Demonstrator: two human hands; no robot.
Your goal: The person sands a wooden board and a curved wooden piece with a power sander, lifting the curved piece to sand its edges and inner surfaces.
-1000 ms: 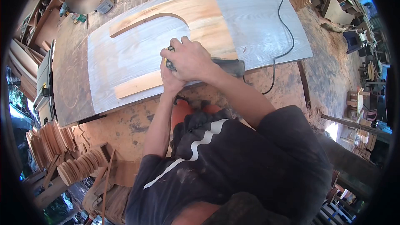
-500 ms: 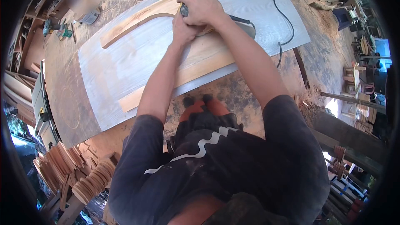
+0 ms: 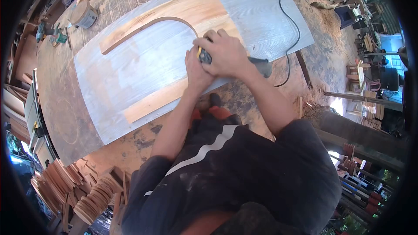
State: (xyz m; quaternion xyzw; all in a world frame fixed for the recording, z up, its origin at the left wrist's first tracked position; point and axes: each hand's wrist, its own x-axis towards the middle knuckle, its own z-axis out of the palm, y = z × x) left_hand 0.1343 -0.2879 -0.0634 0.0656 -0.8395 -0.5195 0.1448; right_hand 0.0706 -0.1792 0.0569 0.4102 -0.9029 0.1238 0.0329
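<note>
A U-shaped wooden panel (image 3: pixel 213 8) lies flat on a pale grey sheet (image 3: pixel 270 13), its curved cut-out opening to the left. My right hand (image 3: pixel 226 54) is closed over the top of a black and yellow electric sander (image 3: pixel 204 56). Beside it, my left hand (image 3: pixel 198 73) grips the sander's left side, its fingers wrapped round the body. The sander is over the panel's near right part, close to the sheet's front edge. A dark dust bag (image 3: pixel 262 66) sticks out to the right behind my right wrist. My hands hide the sander's underside.
A black cord (image 3: pixel 296 24) loops across the sheet's right side. On the workbench (image 3: pixel 56 91) stand a white bucket (image 3: pixel 85 15) and a cordless drill (image 3: pixel 42 31) at the far left. Stacked wooden pieces (image 3: pixel 93 200) are at the lower left. Sawdust (image 3: pixel 333 35) covers the right side.
Both hands have brought the sander from the panel's far middle part toward my body and slightly right. More of the panel's curved edge shows. The view has shifted slightly.
</note>
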